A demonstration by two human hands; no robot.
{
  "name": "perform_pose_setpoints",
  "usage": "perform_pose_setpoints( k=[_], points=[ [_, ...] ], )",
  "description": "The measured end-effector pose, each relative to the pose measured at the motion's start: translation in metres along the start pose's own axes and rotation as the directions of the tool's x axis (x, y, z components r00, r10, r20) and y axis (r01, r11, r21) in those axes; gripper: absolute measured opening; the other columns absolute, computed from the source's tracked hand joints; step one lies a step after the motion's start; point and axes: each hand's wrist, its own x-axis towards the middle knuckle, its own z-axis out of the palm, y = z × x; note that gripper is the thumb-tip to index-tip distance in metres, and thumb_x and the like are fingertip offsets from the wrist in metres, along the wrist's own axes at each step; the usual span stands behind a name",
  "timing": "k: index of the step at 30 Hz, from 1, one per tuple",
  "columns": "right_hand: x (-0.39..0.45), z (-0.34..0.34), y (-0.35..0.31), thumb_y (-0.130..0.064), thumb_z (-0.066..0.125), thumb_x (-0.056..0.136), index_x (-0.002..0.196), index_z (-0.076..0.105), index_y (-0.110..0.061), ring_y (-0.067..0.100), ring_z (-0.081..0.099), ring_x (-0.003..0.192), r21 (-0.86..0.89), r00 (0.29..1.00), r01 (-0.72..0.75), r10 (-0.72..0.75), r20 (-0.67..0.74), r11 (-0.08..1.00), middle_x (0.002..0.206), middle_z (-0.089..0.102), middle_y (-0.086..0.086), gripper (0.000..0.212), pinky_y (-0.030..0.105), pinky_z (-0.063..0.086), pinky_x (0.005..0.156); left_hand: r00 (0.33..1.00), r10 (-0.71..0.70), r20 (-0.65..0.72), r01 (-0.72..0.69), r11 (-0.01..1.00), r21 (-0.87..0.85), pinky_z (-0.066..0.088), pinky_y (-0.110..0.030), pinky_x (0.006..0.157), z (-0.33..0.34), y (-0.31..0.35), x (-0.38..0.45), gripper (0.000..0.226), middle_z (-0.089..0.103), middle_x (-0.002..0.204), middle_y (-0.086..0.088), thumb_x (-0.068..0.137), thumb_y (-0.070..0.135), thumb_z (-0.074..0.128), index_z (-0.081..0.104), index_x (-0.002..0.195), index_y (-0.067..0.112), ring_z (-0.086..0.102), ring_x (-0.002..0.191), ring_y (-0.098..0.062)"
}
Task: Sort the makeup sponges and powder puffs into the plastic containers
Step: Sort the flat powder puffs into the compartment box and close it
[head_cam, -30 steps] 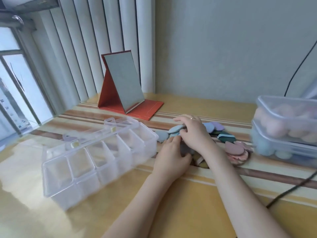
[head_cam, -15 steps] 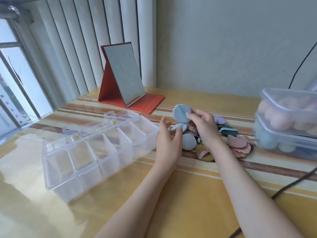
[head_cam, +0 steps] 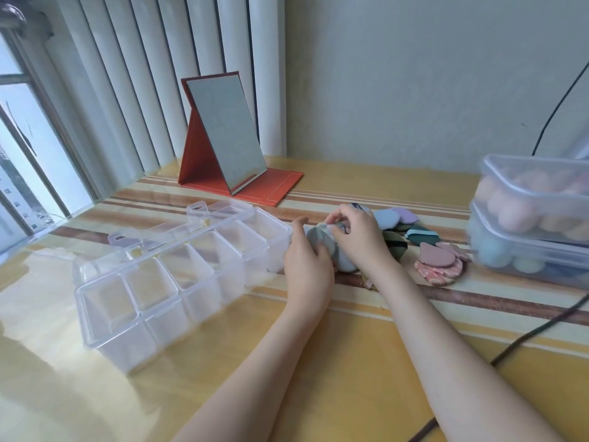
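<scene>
A clear divided container lies open on the table, its compartments bare. Just right of it, my left hand grips grey-blue powder puffs stacked upright. My right hand pinches the top of the same stack from the right. Behind and right of my hands lies a heap of flat puffs: blue and lilac ones, dark green ones and pink ones. Part of the heap is hidden by my right hand.
Two stacked lidded tubs full of round sponges stand at the right edge. A red folding mirror stands at the back. A black cable crosses the table at the right. White blinds and a window are on the left.
My right hand has come down with the blue puff it held up and set it against the puffs in my left hand, which has closed round them. The view has shifted slightly.
</scene>
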Motion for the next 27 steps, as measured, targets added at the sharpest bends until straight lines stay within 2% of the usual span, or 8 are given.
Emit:
perform_pose_setpoints(
  k=[5,8,10,13,16,19,24,27],
  points=[
    [-0.001,-0.018,0.001,-0.005,0.060,0.088,0.083,0.057,-0.020,0.003,0.056,0.055,0.658,0.941,-0.145,0.309,-0.139,0.738,0.064,0.064,-0.011,0.015,0.017,0.045,0.048,0.996,-0.050,0.068,0.055,0.996,-0.074,0.055,-0.044,0.070,0.002,0.000,0.001,0.022,0.060,0.087,-0.010,0.092,0.000,0.036,0.051,0.093,0.016,0.065,0.072,-0.027],
    [0.000,-0.027,0.000,-0.001,0.061,0.086,0.076,0.058,-0.018,0.002,0.049,0.044,0.793,0.948,-0.141,0.311,-0.065,0.593,0.052,0.059,-0.011,0.020,0.017,0.040,0.044,0.975,-0.179,0.128,0.211,0.926,-0.312,0.059,-0.042,0.071,0.003,0.005,0.003,0.021,0.062,0.094,-0.014,0.099,0.023,0.042,0.055,0.085,0.015,0.068,0.070,-0.021],
    [-0.003,-0.026,-0.003,0.000,0.063,0.083,0.071,0.063,-0.019,0.002,0.055,0.051,0.718,0.983,-0.149,0.180,0.034,0.680,0.058,0.064,-0.011,0.022,0.016,0.045,0.049,0.967,-0.178,0.184,0.242,0.874,-0.422,0.058,-0.036,0.071,0.003,0.008,0.003,0.022,0.065,0.091,-0.012,0.097,0.033,0.048,0.058,0.088,0.015,0.068,0.075,-0.019],
    [-0.006,-0.022,-0.007,0.003,0.059,0.081,0.068,0.070,-0.020,0.003,0.064,0.068,0.595,0.991,-0.134,0.092,0.099,0.792,0.066,0.070,-0.010,0.029,0.014,0.050,0.062,0.991,-0.063,0.116,0.085,0.977,-0.195,0.045,-0.020,0.066,-0.002,0.009,0.000,0.005,0.061,0.081,0.000,0.091,0.015,0.054,0.056,0.087,0.013,0.059,0.079,-0.019],
    [-0.001,-0.023,-0.008,0.006,0.044,0.084,0.076,0.072,-0.016,0.011,0.062,0.070,0.633,0.974,-0.172,0.225,-0.004,0.755,0.069,0.066,-0.003,0.037,0.011,0.045,0.053,0.993,-0.023,0.112,0.023,1.000,0.002,0.037,-0.030,0.069,-0.004,0.012,-0.010,0.022,0.057,0.088,0.001,0.085,0.004,0.046,0.052,0.105,0.012,0.052,0.084,-0.022],
    [0.007,-0.014,-0.012,0.004,0.043,0.088,0.103,0.070,-0.017,0.004,0.056,0.068,0.387,0.995,-0.062,0.088,-0.048,0.920,0.092,0.066,0.000,0.038,0.011,0.044,0.061,0.994,-0.043,0.102,0.033,0.995,0.097,0.030,-0.033,0.070,-0.003,0.018,-0.023,0.028,0.045,0.085,0.012,0.084,0.013,0.045,0.038,0.109,0.023,0.043,0.080,-0.022],
    [0.018,0.010,-0.021,-0.024,0.058,0.091,0.140,0.046,-0.030,0.019,0.044,0.131,-0.118,0.909,0.040,0.013,0.417,0.992,0.141,0.050,0.000,0.051,0.029,0.031,0.109,0.985,-0.120,0.125,0.108,0.989,0.097,0.033,-0.035,0.067,-0.007,0.020,-0.023,0.022,0.051,0.085,-0.003,0.084,0.009,0.043,0.029,0.099,0.017,0.047,0.078,-0.030],
    [0.021,0.018,-0.019,-0.013,0.064,0.084,0.130,0.058,-0.030,0.017,0.048,0.125,-0.043,0.914,0.037,-0.016,0.406,0.998,0.132,0.057,-0.003,0.050,0.034,0.038,0.106,0.980,-0.152,0.131,0.143,0.987,0.073,0.037,-0.036,0.068,-0.007,0.019,-0.021,0.022,0.054,0.088,-0.007,0.085,0.010,0.043,0.029,0.100,0.017,0.053,0.084,-0.033]
  ],
)
